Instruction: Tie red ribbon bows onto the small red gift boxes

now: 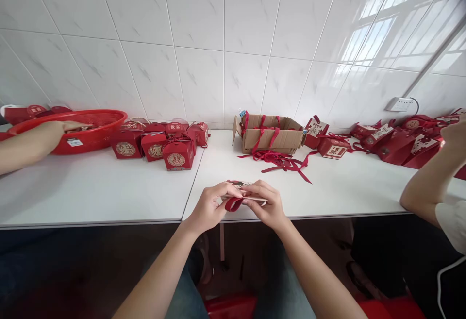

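The left hand (pixel 208 208) and the right hand (pixel 268 207) meet at the near edge of the long white table (pixel 109 188), right in the middle. Together they hold a flat red paper box (pixel 241 184) with a picture on top and a short red ribbon (pixel 233 204). The fingers of both hands are curled in tight. The left thumb and first finger pinch the ribbon where it bends into a small loop. The right fingertips press on the other end of the ribbon and on the flat box. I cannot tell if the box rests on the table.

Far back in the middle sits a brown cardboard box (pixel 287 139) with red ribbons hanging over its side. A pile of loose red ribbons (pixel 284 161) lies just in front of it.

On the far left is a round red plastic basket (pixel 98 125). Another person's arm (pixel 29 144) reaches to it, with the hand on its rim. Beside the basket, to its right, stands a group of little folded red gift boxes (pixel 160 146) with gold round marks.

On the far right lies a heap of flat red boxes (pixel 393 142). A second person's arm (pixel 429 183) is bent near that heap.

Behind the table is a shiny white tile wall (pixel 204 42), with a white wall plug (pixel 400 104) on the right.
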Demonstrator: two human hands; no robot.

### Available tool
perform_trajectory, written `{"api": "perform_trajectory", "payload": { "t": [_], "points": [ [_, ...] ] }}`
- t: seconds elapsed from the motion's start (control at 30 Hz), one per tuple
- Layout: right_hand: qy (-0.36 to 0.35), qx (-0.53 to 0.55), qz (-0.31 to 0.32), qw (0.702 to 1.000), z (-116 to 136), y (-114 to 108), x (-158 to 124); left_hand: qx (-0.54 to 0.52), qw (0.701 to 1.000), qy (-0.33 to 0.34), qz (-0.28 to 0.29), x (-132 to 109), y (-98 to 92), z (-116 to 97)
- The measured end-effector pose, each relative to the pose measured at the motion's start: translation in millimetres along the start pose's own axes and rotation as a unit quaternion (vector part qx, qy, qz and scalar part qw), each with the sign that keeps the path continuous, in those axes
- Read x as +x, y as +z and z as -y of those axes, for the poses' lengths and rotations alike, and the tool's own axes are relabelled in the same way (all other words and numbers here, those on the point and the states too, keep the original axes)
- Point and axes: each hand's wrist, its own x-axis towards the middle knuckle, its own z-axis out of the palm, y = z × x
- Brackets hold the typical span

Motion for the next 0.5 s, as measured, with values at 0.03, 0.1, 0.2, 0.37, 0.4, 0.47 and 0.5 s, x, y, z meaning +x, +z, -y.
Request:
{"api": "perform_trajectory", "payload": {
  "t": [0.03,0.1,0.2,0.37,0.4,0.47,0.5],
  "points": [
    [0.01,0.0,0.004,1.0,-5.5,-1.2,7.1,0.009,1.0,-0.004,-0.01,6.5,-1.5,4.0],
    [0.034,-0.003,0.005,0.999,-20.8,-3.0,23.2,0.015,0.999,-0.025,-0.028,23.4,-4.9,13.4],
    [0.088,0.033,0.017,0.995,-53.4,-3.2,47.3,0.005,0.998,-0.055,-0.039,54.9,-10.4,32.2],
    [0.169,0.089,-0.004,0.982,-106.0,4.5,75.1,-0.057,0.993,-0.08,-0.057,100.5,-18.2,75.3],
    [0.171,0.083,-0.01,0.982,-111.9,6.4,78.0,-0.068,0.992,-0.081,-0.062,105.6,-19.3,83.5],
    [0.167,0.07,-0.019,0.983,-117.4,9.5,80.5,-0.082,0.991,-0.083,-0.067,110.1,-20.7,96.1],
    [0.16,0.062,-0.02,0.985,-117.2,10.6,80.1,-0.086,0.99,-0.083,-0.069,109.6,-21.0,100.1]
  ]
}}
